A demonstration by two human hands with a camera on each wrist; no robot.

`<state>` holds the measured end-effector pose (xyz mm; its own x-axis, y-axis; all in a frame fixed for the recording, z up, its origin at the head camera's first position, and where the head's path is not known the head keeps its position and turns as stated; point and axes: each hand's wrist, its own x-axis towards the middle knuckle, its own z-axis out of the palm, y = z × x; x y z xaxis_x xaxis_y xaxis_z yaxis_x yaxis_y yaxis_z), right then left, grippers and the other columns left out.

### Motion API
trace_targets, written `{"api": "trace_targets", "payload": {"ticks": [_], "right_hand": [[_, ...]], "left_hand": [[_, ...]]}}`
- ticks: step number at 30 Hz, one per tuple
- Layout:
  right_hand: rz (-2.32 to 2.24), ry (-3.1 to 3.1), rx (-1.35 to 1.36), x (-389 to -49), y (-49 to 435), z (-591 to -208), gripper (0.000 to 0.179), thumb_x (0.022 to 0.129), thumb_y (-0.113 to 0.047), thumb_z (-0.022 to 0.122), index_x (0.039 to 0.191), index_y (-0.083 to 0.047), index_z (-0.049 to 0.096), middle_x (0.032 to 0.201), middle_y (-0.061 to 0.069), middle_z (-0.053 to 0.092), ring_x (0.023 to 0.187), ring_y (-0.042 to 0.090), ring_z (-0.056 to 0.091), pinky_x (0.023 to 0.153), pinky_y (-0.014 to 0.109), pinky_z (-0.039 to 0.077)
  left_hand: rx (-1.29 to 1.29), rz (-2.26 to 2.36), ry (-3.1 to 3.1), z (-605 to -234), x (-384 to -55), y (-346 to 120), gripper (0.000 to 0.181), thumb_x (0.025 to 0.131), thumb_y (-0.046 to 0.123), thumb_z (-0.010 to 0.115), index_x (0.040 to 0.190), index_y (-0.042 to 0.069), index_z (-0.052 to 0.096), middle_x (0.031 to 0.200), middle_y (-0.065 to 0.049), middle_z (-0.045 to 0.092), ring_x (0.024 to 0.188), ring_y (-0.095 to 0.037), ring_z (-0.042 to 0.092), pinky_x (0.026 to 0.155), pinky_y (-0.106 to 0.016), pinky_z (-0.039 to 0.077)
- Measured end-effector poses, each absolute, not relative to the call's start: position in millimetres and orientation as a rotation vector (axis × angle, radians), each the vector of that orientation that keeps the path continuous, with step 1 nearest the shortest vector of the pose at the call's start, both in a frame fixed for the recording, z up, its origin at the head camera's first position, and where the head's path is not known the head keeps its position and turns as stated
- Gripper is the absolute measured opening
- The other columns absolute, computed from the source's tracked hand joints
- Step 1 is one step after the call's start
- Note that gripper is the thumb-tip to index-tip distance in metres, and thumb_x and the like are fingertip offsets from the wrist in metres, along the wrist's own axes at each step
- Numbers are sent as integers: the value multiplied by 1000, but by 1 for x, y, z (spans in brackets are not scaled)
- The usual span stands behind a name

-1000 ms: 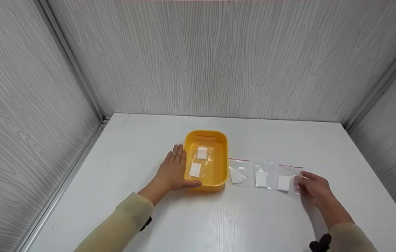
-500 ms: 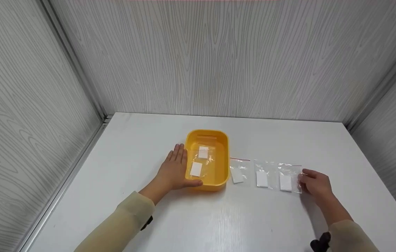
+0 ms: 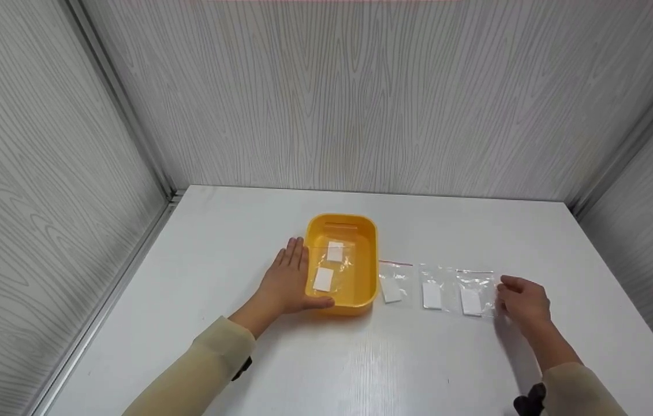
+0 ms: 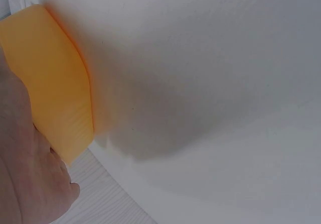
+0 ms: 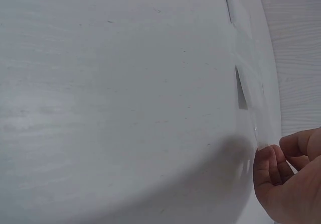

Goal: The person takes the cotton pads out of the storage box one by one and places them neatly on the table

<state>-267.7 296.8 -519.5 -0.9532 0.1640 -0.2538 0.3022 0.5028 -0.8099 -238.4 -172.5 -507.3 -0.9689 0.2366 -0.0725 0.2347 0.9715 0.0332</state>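
Observation:
My left hand (image 3: 288,283) lies along the left side of a yellow plastic tray (image 3: 366,260), fingers straight and thumb across its near rim. In the left wrist view that hand (image 4: 35,169) is against the wall of the tray (image 4: 55,78). Inside the tray are clear zip bags with white rectangular pieces (image 3: 323,279). To the right of the tray, three similar zip bags lie in a row: one (image 3: 391,290), a middle one (image 3: 432,293) and a right one (image 3: 472,299). Loosely curled, my right hand (image 3: 525,300) is just beside the right bag's edge, seemingly holding nothing.
A white table (image 3: 395,370) carries everything. Grey wood-grain panels enclose it at the back (image 3: 349,98), left (image 3: 32,202) and right (image 3: 644,190). The bag nearest the tray lies close against its right side.
My right hand has drawn slightly right and away from the rightmost zip bag, whose edge it held earlier. That bag now lies flat in the row. The left hand and tray stay put.

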Motion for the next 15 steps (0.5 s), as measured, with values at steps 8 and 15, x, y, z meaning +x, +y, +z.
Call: {"api": "trace_targets", "payload": {"ticks": [8,15], "right_hand": [[-1496,2612,355,-267,299,-520,51,103,-19,51,148,4,43,140,24,51,107,22,61,80,23,57],[-1514,2598,373,-267,296,-519,51,104,-20,51,149,2,42,138,23,53,110,25,61,83,25,57]], "left_hand": [[386,50,3066,-511,-239,-174,136,72,94,43,157,-6,8,165,-24,-1,154,-36,-1,124,-48,10],[378,21,3059,-511,-240,-174,136,72,95,41,157,-5,7,166,-24,-2,154,-35,-2,125,-47,9]]}}
